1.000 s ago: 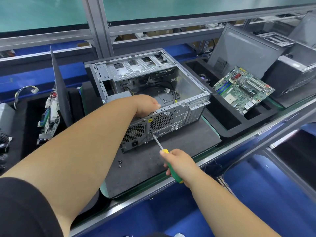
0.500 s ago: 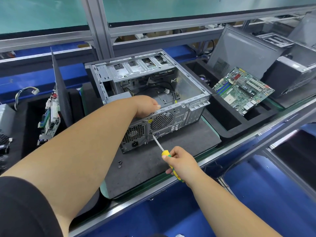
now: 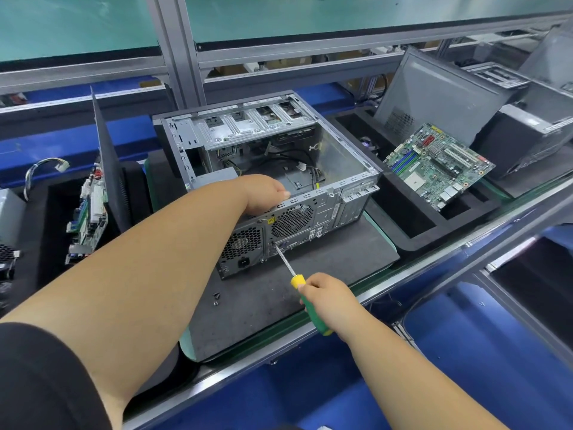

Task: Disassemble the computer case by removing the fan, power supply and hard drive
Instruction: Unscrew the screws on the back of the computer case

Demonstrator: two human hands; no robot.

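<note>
Two hands engaged: right hand (image 3: 328,301) fingers gripped screwdriver (image 3: 307,301), tip beyond them at power supply (image 3: 243,248) screw; left hand (image 3: 266,193) fingers curled over computer case (image 3: 347,169) rim. Next, judged: unscrew, keeping tip seated.

Open computer case (image 3: 310,169) sits on a mat (image 3: 325,274); a motherboard (image 3: 437,166) lies to its right, loose screws (image 3: 216,298) in front.

my left hand (image 3: 263,193) curls over the computer case (image 3: 341,169) rim, fingertips hidden inside. my right hand (image 3: 328,301) covers most of the screwdriver (image 3: 296,279) handle. the tip's screw is too small to tell. the left edge cuts off a grey box (image 3: 9,212).
</note>
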